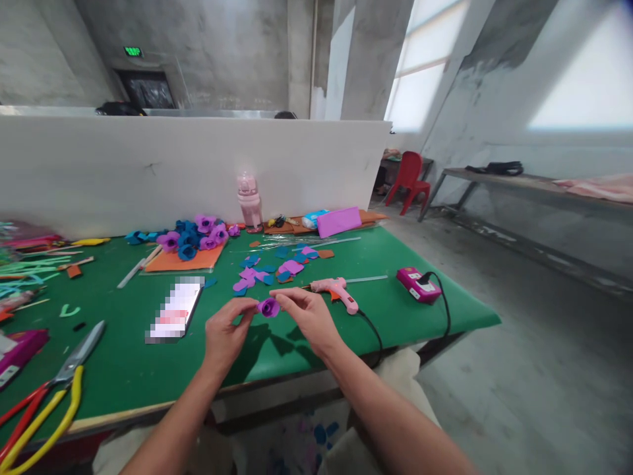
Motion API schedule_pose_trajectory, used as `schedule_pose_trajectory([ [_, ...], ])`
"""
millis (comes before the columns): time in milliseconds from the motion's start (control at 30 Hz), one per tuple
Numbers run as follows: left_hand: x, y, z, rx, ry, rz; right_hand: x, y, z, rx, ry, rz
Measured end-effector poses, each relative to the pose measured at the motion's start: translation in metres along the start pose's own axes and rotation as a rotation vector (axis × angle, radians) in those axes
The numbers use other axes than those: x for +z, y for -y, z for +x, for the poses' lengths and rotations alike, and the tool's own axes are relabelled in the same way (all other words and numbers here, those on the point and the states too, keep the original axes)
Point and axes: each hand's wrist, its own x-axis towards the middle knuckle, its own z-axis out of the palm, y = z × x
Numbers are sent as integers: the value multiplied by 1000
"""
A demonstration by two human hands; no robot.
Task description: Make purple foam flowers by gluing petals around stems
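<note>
Between my two hands is a small purple foam flower (269,307), its rolled centre facing me, just above the green table. My left hand (228,328) pinches its left edge between thumb and fingers. On the other side, my right hand (307,318) grips the flower's right edge. A pink hot glue gun (336,290) lies right behind my right hand, a glue stick (366,279) at its rear. Loose purple and blue petals (247,278) are scattered beyond the hands. Finished purple and blue flowers (190,237) are heaped on an orange sheet (180,260).
Large scissors (69,376) with red and yellow handles lie at the left edge, near a phone (175,310). A pink bottle (250,204) stands against the white partition (198,158). At right, a magenta power box (418,285) has a black cord. A red chair (408,178) stands beyond.
</note>
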Motion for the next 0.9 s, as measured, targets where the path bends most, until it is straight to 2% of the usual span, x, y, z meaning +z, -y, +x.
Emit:
schedule_pose_trajectory([
  [233, 4, -2, 0, -15, 27, 7, -5, 1, -2, -186, -96, -247],
  [667, 3, -4, -1, -11, 21, 3, -2, 1, -3, -156, -102, -298],
  [800, 3, -2, -1, -85, 19, -40, -5, 4, 1, -109, -108, -165],
  [900, 5, -4, 0, -255, 9, -135, -12, 7, 5, -50, -138, 92],
])
